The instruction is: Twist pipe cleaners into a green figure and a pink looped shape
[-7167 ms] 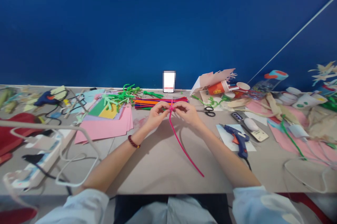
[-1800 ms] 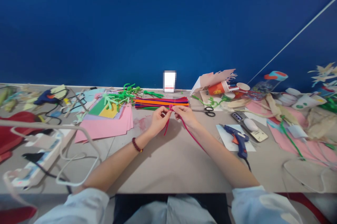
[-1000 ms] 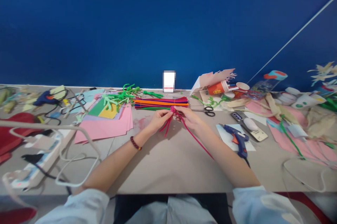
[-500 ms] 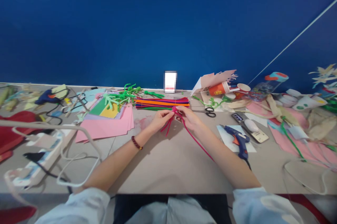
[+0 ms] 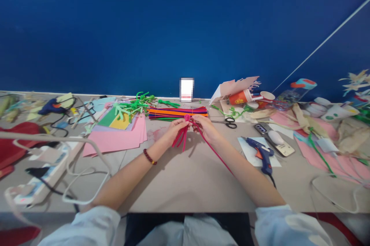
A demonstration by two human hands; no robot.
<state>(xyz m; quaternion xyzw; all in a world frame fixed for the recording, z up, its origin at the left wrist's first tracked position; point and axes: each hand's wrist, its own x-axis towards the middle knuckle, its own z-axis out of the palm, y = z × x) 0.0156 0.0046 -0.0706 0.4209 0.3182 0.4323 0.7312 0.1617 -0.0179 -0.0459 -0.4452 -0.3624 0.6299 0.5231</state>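
My left hand [image 5: 173, 129] and my right hand [image 5: 206, 128] meet over the middle of the table, both pinching a pink pipe cleaner [image 5: 185, 130]. Its top is wound into a small tight coil between my fingertips. Short pink loops hang below my left hand, and one long strand runs down to the right along my right forearm. A bundle of coloured pipe cleaners [image 5: 177, 113] lies just behind my hands.
Coloured paper sheets [image 5: 118, 132] and green pipe cleaner shapes [image 5: 135, 105] lie to the left. Scissors [image 5: 228, 122], a blue glue gun [image 5: 261, 153], a phone [image 5: 274, 138] and paper cups [image 5: 245, 95] sit to the right. A power strip with cables [image 5: 49, 173] occupies the near left.
The long straight pink strand has been folded and wound at the top. Short loops now hang under my left hand, and the free tail has swung right along my forearm.
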